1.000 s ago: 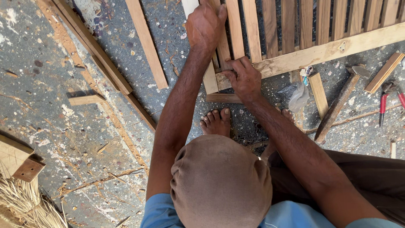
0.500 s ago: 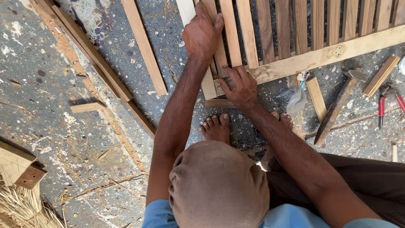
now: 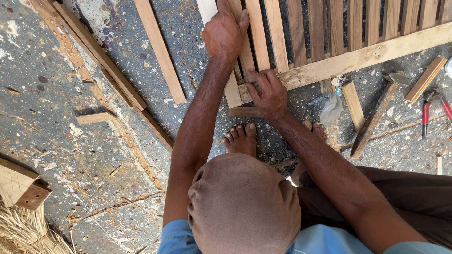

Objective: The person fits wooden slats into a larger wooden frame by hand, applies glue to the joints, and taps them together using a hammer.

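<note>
A slatted wooden panel (image 3: 329, 33) lies on the speckled concrete floor, its dark slats fixed to a pale cross rail (image 3: 358, 59). My left hand (image 3: 226, 33) is wrapped over a pale slat (image 3: 233, 89) at the panel's left edge. My right hand (image 3: 268, 94) is lower, its fingers and thumb pinching the left end of the cross rail where it meets that slat. Whether something small sits under the fingers is hidden. My bare foot (image 3: 242, 138) stands just below the hands.
A hammer (image 3: 372, 117) and red-handled pliers (image 3: 431, 113) lie to the right, near a small plastic bag (image 3: 332, 108) and short wood offcuts (image 3: 353, 106). Loose long strips (image 3: 160, 51) lie to the left. A wooden block (image 3: 19, 188) and straw (image 3: 23, 235) are at bottom left.
Both hands stay at the same spots on the slat and rail. Only the view shifts slightly.
</note>
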